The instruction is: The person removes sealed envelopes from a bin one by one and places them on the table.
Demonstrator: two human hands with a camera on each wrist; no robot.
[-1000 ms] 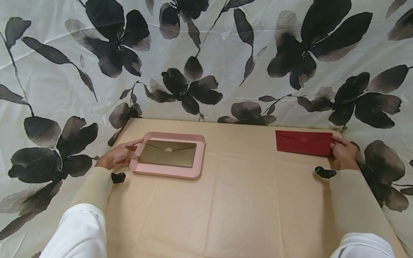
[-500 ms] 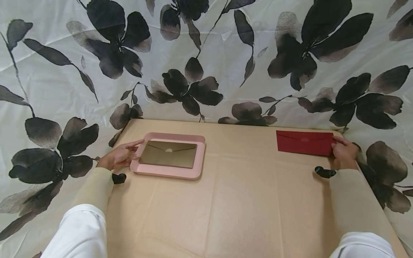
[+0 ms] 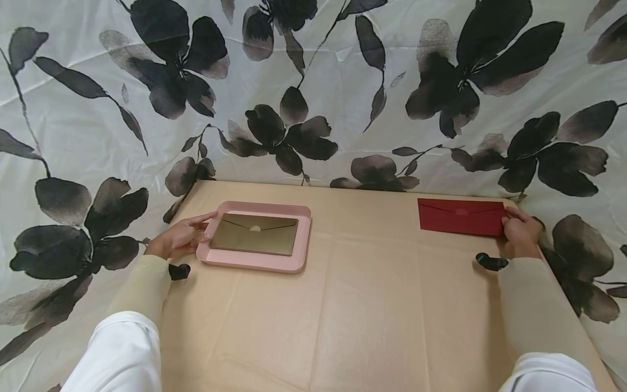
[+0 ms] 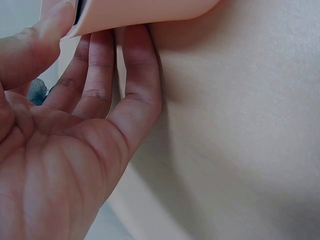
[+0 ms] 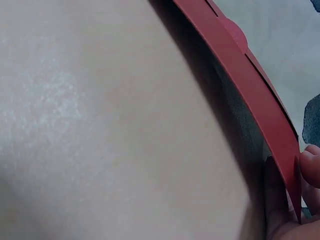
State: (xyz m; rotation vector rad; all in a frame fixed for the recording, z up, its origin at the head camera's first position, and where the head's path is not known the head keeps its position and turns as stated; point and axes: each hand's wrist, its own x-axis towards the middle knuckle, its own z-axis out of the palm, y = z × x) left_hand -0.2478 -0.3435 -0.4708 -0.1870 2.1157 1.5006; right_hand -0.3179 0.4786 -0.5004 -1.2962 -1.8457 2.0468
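Observation:
On the left of the table, a shallow pink tray (image 3: 302,239) bears a gold-brown envelope (image 3: 254,239) with its flap side up. My left hand (image 3: 183,238) grips the tray's left end. In the left wrist view the thumb (image 4: 47,42) lies over the tray's rim, and the other fingers reach under its pale pink underside (image 4: 145,11). Far to the right, a red envelope (image 3: 458,220) with a rounded seal lies flap side up. My right hand (image 3: 523,233) pinches its right end. In the right wrist view, shadow shows under the red envelope's edge (image 5: 250,85).
The tan table (image 3: 367,305) spans the space between tray and red envelope. A white cloth with dark flowers (image 3: 294,81) hangs behind it and shows on both sides. Small black devices (image 3: 491,262) sit at both wrists, near the tabletop.

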